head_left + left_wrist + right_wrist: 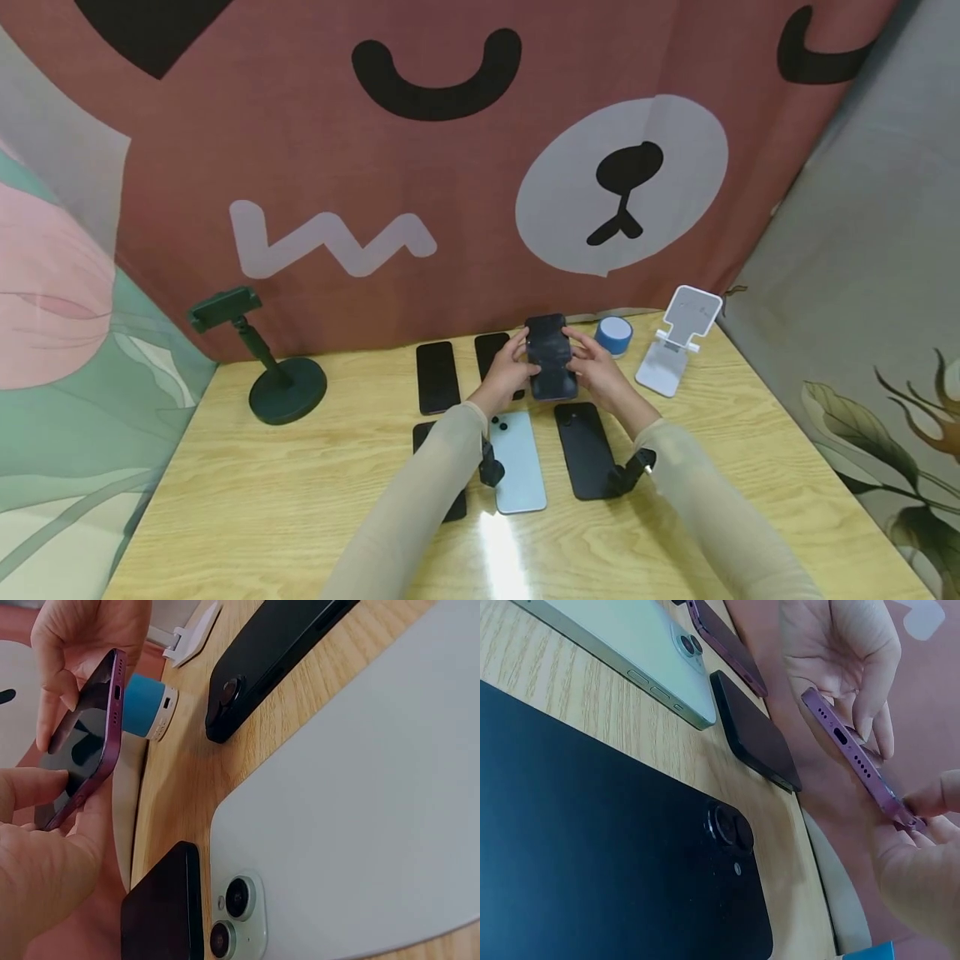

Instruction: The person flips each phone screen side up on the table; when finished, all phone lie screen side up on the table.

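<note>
Both hands hold a smartphone with a purple frame above the far part of the table, its dark glass face up. My left hand grips its left edge, the thumb over the glass in the left wrist view. On the opposite edge, my right hand pinches it between thumb and fingers. The charging port edge shows in the right wrist view. Below the hands lie a pale phone with its cameras up and a black phone, also back up. Another dark phone is partly covered by my left hand.
A black phone lies left of the hands; one more is partly hidden under the left forearm. A green phone stand stands at left. At back right are a blue and white cylinder and a white folding stand.
</note>
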`<state>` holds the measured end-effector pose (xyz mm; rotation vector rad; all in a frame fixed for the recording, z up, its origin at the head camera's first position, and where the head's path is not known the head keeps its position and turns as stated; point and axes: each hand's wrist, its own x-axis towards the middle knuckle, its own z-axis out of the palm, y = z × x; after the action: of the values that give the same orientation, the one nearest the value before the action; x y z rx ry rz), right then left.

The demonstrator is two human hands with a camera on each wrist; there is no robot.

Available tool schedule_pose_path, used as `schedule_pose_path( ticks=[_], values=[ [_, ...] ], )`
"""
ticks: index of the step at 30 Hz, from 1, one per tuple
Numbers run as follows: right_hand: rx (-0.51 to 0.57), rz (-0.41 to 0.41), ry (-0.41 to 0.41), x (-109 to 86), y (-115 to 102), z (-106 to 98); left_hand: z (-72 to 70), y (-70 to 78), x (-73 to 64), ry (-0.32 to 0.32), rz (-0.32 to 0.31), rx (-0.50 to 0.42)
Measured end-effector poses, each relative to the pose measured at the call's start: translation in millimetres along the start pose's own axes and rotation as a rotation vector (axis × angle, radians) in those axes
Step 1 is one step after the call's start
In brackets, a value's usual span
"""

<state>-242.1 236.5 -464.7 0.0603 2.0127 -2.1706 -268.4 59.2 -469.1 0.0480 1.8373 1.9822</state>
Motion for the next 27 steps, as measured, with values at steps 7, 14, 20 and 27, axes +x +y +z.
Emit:
schedule_pose_path(
  ticks=[7, 14, 20, 27],
  values=[
    [0.065, -0.011, 0.061, 4.6, 5, -2, -0.9, -1.8, -1.3, -0.035, 0.020, -0.075],
    [0.100, -0.015, 0.077, 9.5, 10, -4, 1.7, -3.6, -2.3, -0.051, 0.014, -0.132],
    [0.059, 0.001, 0.099, 16.6, 15, -6, 7.3, -6.0, 0.4, -0.061, -0.016, -0.202],
    [-0.034, 0.048, 0.113, 24.8, 18, -8, 11.8, -8.2, 3.8, -0.055, -0.048, -0.218]
  ],
)
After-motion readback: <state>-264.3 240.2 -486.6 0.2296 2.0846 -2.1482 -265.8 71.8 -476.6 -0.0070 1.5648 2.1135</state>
